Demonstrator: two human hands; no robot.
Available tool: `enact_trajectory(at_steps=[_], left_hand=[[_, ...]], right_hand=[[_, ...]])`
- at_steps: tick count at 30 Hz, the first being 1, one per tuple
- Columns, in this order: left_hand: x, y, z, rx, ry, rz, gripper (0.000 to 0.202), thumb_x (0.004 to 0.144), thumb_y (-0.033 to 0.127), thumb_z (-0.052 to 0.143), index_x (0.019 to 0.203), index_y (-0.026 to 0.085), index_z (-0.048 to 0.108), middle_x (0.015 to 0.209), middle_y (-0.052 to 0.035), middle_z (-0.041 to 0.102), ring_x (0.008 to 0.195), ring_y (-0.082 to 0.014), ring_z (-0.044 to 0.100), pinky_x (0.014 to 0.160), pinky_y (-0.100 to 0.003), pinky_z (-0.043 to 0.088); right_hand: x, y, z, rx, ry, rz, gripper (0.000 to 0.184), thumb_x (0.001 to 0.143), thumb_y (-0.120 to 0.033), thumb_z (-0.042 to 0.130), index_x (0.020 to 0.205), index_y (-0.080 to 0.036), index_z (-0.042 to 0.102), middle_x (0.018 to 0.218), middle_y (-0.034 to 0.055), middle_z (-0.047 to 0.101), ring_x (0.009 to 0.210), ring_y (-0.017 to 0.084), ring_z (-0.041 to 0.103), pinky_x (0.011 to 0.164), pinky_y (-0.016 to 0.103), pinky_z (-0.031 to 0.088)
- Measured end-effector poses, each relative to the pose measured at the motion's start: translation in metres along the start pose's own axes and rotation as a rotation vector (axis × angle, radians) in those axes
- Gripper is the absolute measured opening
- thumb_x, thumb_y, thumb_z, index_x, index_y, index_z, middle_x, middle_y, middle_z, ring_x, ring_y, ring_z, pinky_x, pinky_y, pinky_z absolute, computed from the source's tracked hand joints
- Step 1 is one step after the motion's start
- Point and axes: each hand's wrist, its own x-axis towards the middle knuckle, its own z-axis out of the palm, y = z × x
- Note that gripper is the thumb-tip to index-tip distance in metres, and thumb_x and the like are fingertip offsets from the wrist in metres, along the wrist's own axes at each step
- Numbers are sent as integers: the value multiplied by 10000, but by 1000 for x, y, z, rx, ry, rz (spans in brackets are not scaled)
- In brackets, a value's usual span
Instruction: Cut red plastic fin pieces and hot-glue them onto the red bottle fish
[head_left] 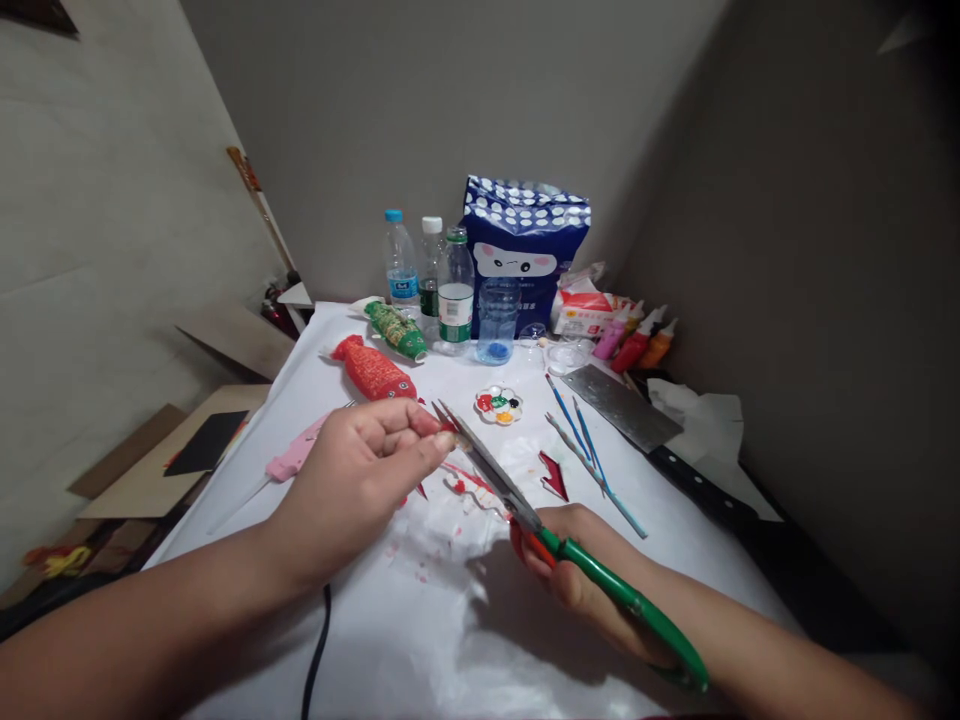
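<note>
My left hand (367, 470) pinches a small red-painted piece (448, 428), mostly hidden by the fingers. Wrapped around the handles of a pair of scissors (499, 482), green on one side and orange-red on the other, is my right hand (592, 565). The blades point up and left, parted slightly at the tips, close by the red piece. A jagged dark red cut-out (553, 475) lies on the white sheet right of the blades. Red-streaked clear scraps (480, 490) lie beneath them. Partly behind my left hand is a pink glue gun (296, 447).
A red fish (375, 370) and a green fish (396, 330) lie at the left. A paint palette (499, 404) sits mid-table, with several brushes (581, 430) and a cleaver (626, 405) to its right. Bottles (456, 300), a blue bag (525, 240) and paint tubes (634, 350) line the back.
</note>
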Motion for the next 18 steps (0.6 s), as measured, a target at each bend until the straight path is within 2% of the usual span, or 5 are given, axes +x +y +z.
enact_trajectory(at_steps=[5,8,10,14,18], left_hand=[[0,3,1,40,-4,16,205,808,350,628,780,152,583,576,54,436,512,-68,307,474,-220,212],[-2,7,3,108,-47,8,193,801,340,608,771,150,590,600,32,480,521,-78,355,482,-227,237],[-3,8,3,134,-62,-4,190,792,337,601,769,149,594,613,20,501,524,-84,377,485,-231,250],[-4,7,4,118,-74,-12,203,800,350,592,791,148,600,612,22,499,516,-83,369,487,-234,256],[-2,4,5,83,-78,-24,207,806,350,598,809,143,598,652,3,541,534,-89,398,502,-239,279]], right_hand=[[-8,-1,-7,-107,-17,-69,772,665,-928,257,787,-191,452,742,25,473,647,160,392,586,275,377],[-10,-3,-11,-182,-46,-97,843,659,-931,213,899,-174,494,849,68,520,711,192,442,674,321,421],[-10,-4,-12,-217,-51,-106,862,669,-926,181,920,-167,502,865,81,521,709,195,442,678,332,429],[-7,-6,-7,-97,-58,-82,781,687,-915,231,837,-182,456,730,14,449,613,143,359,547,261,378],[-2,-6,-1,-8,21,-64,762,623,-949,241,682,-200,369,653,-31,356,587,116,284,531,242,337]])
